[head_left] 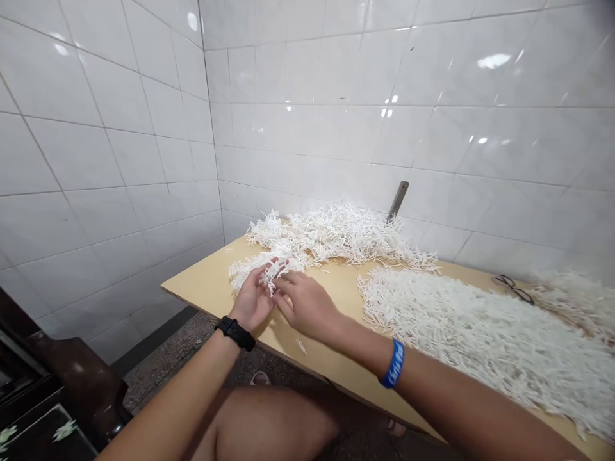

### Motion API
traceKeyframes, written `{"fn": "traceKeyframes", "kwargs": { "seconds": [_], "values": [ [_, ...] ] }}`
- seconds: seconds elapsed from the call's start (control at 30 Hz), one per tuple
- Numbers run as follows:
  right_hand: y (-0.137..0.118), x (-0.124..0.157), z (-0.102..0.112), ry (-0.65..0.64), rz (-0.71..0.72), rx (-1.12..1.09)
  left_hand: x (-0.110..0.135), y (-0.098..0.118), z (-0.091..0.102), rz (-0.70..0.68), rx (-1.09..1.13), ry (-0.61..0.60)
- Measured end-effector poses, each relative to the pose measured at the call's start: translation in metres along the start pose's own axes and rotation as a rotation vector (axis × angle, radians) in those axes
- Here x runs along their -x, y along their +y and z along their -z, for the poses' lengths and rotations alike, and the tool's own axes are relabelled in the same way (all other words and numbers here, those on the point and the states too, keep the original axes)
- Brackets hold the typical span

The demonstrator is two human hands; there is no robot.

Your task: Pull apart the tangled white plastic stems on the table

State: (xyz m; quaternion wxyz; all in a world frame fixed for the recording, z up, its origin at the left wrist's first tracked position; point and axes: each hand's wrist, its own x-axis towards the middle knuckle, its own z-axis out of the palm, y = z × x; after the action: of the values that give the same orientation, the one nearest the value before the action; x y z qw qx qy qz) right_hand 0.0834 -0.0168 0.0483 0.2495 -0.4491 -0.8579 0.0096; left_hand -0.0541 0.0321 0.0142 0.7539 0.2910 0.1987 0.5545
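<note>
My left hand [254, 302], palm up with the fingers curled, holds a small bunch of thin white branched pieces [273, 271], perhaps plastic. Right beside it, my right hand [307, 306] has its fingertips drawn together at the near side of this bunch; exactly what they pinch is partly hidden by the hand. Just beyond both hands lies a loose, tangled heap of the same white pieces [341, 234] on the light wood-coloured tabletop [206, 272]. A stray white piece [301, 346] rests near the front edge.
On the right, a wide flat layer of white pieces [480, 326] covers the tabletop. Behind it lies a dark loop-handled thing [514, 288], possibly scissors. A metal strip [398, 202] leans upright by the tiled wall [312, 128]. Dark wooden furniture [72, 378] stands at lower left.
</note>
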Motion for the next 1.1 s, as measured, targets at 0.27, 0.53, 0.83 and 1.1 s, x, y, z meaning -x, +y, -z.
{"fn": "traceKeyframes", "kwargs": {
  "seconds": [0.27,0.53,0.83,1.1],
  "values": [
    [0.051,0.068,-0.024,-0.435,-0.089,0.058,-0.006,-0.008,0.018,-0.199,-0.180,0.187],
    [0.131,0.090,0.030,-0.326,-0.261,0.306,-0.006,-0.026,0.023,-0.124,-0.482,0.086],
    [0.112,0.128,0.037,-0.460,0.124,0.199,-0.007,-0.030,0.016,-0.096,-0.601,0.127],
    [0.130,0.004,-0.010,-0.372,-0.233,0.369,-0.008,-0.039,0.014,-0.178,-0.848,0.134]
  ]
}}
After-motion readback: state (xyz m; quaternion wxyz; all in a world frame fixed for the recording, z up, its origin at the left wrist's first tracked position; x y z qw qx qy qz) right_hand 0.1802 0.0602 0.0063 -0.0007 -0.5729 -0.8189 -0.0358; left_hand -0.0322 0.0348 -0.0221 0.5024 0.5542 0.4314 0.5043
